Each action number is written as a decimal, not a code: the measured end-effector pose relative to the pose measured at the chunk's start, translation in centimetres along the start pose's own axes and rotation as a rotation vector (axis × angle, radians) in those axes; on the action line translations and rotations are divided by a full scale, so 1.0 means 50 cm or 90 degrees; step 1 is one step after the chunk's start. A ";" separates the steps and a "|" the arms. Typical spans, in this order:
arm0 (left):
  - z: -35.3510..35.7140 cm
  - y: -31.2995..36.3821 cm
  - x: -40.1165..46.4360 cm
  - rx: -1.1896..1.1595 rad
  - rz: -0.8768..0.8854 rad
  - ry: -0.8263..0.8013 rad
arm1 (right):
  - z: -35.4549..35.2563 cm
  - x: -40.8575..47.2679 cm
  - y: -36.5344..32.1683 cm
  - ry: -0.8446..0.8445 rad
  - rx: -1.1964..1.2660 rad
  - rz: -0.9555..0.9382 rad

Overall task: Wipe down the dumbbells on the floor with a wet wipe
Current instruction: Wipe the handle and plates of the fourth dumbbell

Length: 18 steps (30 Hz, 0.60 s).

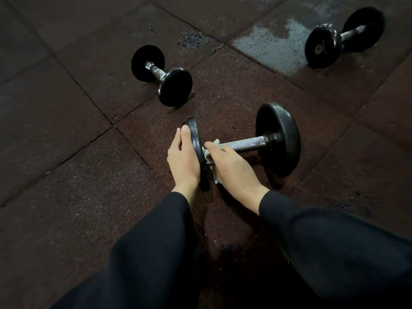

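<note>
My left hand (183,160) grips the near black round weight plate (196,143) of the closest black-and-steel dumbbell (245,144), thumb hooked over its top edge and palm against its outer face, while my right hand (231,168) is curled round the crumpled white wet wipe (213,162), pinching it onto the knurled steel handle (243,143) right where the bar meets that plate. The dumbbell lies on the dark speckled rubber floor (66,152) straight in front of me, its far black plate (278,139) out beyond my right grip. The main risk, as I judge it, is rolling: if my left grip slackens while I drag the wipe along the bar, the round plates could turn and the bar slide out from under the cloth. The knurling may also snag and shred the thin wipe, leaving bits behind. My fingers sit tight in the corner between bar and plate, so a sudden shift could pinch them. Ahead of my left grip lies a second short black dumbbell (161,74), and far off beyond my right a third black dumbbell (344,37) beside a pale worn floor patch (267,41); both look untouched, and the wipe may dry out before I reach them.
</note>
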State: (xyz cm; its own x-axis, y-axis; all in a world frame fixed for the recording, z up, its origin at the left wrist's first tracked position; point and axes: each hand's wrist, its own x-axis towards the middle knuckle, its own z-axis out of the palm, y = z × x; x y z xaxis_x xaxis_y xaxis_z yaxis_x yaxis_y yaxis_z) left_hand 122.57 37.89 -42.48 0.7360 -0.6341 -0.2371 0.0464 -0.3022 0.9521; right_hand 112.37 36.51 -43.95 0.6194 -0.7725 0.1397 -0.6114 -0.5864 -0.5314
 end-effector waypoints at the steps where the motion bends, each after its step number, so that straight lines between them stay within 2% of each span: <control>1: 0.000 0.002 -0.001 -0.001 0.001 -0.003 | 0.000 0.000 0.001 0.013 -0.020 -0.019; 5: -0.001 -0.002 -0.003 -0.006 0.008 -0.005 | -0.006 0.013 -0.017 0.064 0.002 -0.041; 8: -0.001 -0.003 -0.004 -0.002 0.012 -0.002 | -0.018 0.023 -0.018 0.021 0.047 0.004; 14: 0.002 -0.002 0.004 0.004 0.017 0.010 | -0.041 0.049 0.038 0.083 0.041 0.105; 18: 0.001 -0.009 0.004 0.002 0.013 0.006 | -0.031 0.050 0.004 0.032 0.008 0.028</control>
State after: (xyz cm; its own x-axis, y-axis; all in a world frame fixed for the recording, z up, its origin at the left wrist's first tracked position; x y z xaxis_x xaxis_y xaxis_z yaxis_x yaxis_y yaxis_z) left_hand 122.66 37.86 -42.94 0.7435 -0.6330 -0.2155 0.0289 -0.2916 0.9561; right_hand 113.04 34.10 -42.41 0.5663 -0.8088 0.1586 -0.6310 -0.5492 -0.5479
